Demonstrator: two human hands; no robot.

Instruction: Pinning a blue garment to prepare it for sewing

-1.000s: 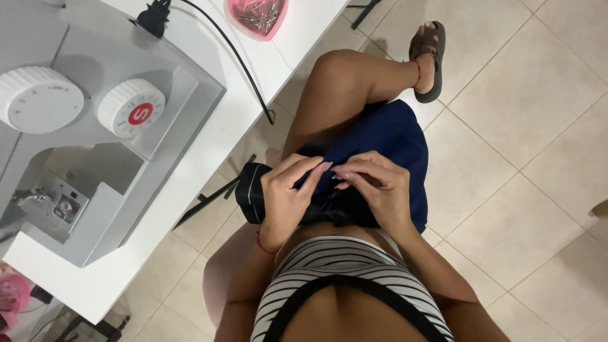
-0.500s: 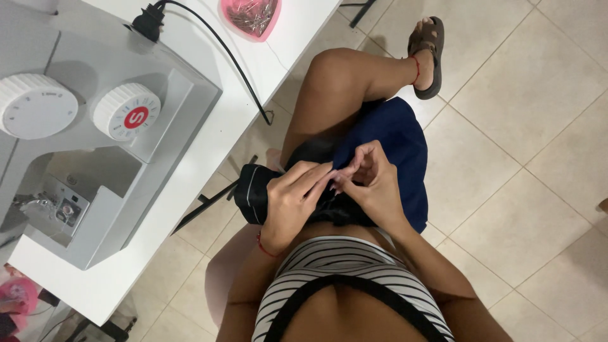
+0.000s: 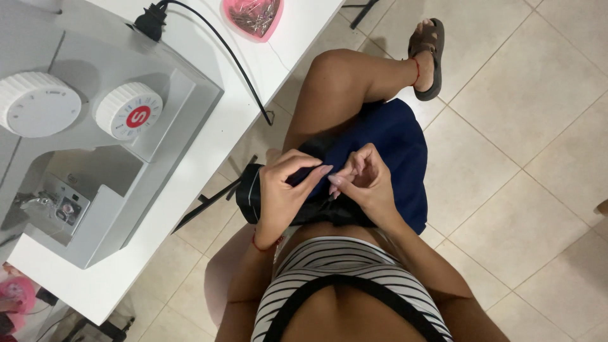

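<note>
A dark blue piece of fabric [image 3: 392, 145] lies across my lap, with a darker folded edge near my waist. My left hand [image 3: 285, 190] pinches that edge between thumb and fingers. My right hand [image 3: 364, 183] sits close beside it, fingertips pinched together on the cloth at the same spot. Whether a pin or needle is between the right fingers is too small to tell. Both hands touch at the fingertips above my thighs.
A white table [image 3: 209, 133] stands to my left with a grey sewing machine [image 3: 82, 145], its black power cord [image 3: 215, 44] and a pink heart-shaped dish of pins [image 3: 253, 16]. Beige tiled floor [image 3: 525, 190] spreads to the right. My sandalled foot [image 3: 427, 54] rests ahead.
My right hand has risen and curled its fingers into a tighter pinch, moving slightly toward the left hand. The left hand keeps its hold on the fabric edge.
</note>
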